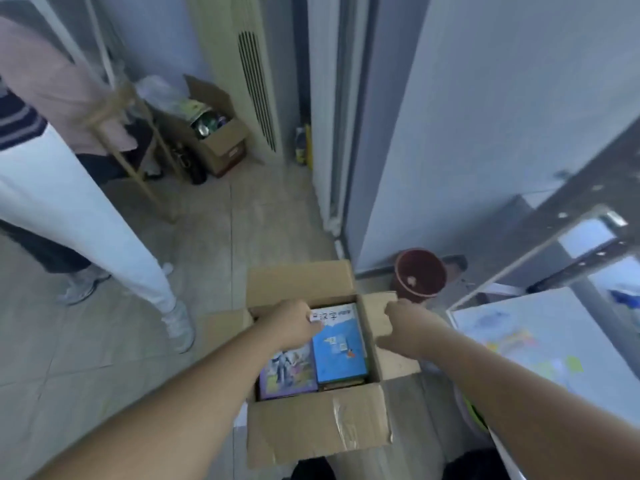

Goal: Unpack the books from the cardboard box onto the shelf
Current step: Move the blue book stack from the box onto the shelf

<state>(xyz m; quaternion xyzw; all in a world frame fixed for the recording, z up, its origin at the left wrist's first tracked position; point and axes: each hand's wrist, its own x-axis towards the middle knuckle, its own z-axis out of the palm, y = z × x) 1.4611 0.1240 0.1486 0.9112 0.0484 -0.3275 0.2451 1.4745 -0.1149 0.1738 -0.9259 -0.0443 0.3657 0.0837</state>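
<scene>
Head view: left hand touches blue book inside cardboard box.

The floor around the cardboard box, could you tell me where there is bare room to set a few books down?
The clearest patch is the tiled floor left of the cardboard box, short of the bystander's white shoes. Tiles beyond the box are bare too. The right side is crowded: the red bucket, a white board. Both hands, left and right, work at the box.

cardboard box on floor | two books side by side inside | bucket behind-right of box | second box far behind, left
</scene>
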